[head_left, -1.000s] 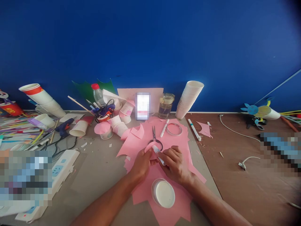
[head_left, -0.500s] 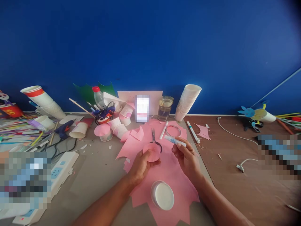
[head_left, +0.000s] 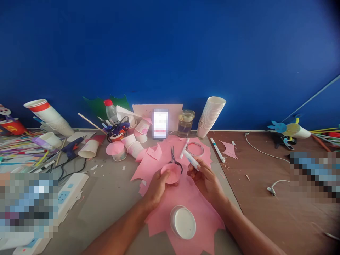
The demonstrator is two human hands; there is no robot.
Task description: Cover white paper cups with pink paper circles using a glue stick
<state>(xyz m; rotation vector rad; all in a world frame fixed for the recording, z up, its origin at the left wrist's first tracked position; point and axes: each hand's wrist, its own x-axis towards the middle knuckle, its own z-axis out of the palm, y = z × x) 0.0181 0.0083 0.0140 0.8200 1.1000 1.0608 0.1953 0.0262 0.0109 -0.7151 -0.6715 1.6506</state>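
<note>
My left hand (head_left: 156,187) is closed on a round pink paper disc (head_left: 170,173), holding it up over a large pink paper sheet (head_left: 186,196). Just to its right, my right hand (head_left: 205,179) grips a white glue tube (head_left: 191,160) with blue print, its tip pointing up and left. An upturned white paper cup (head_left: 183,222) stands on the pink sheet below both hands. Scissors (head_left: 174,158) lie on the sheet right behind the disc.
A tape ring (head_left: 196,148), two white pens (head_left: 217,150), a glass jar (head_left: 185,123) and a tall stack of white cups (head_left: 211,115) sit behind. Left holds pink-covered cups (head_left: 117,150), a glue gun (head_left: 71,146), a power strip (head_left: 69,189) and craft clutter. Cables (head_left: 276,184) lie right.
My right hand lifted the glue tube off the pink disc and away to the right, then swung it back a little toward the disc. The left hand kept holding the disc.
</note>
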